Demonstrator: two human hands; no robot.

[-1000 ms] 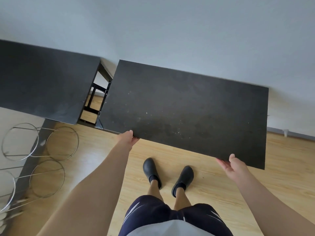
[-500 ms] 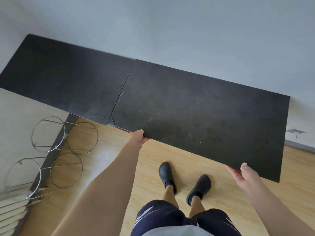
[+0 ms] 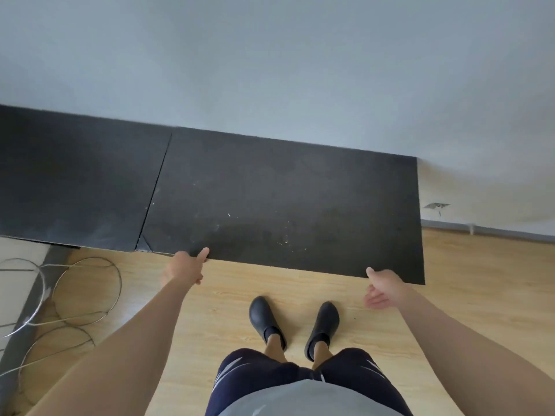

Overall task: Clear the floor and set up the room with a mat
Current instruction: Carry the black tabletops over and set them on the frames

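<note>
Though kept apart by a gap a second ago, now finds the black rectangular table top point(image 3: 285, 211) butted against the second black table top point(image 3: 75, 181) on its left, far edge back at the grey wall point(image 3: 270, 70). Records the left hand point(image 3: 183, 267) with thumb tip on the near edge, fingers loosely curled, clasping nothing; the right hand point(image 3: 384, 288) spread, thumb just at the edge. Judges the push finished and the light wooden floor point(image 3: 465, 295) freed. Sees no mat in view. Notes thin metal wire hoops point(image 3: 87, 289) lying at left, likely needing removal first.
</note>
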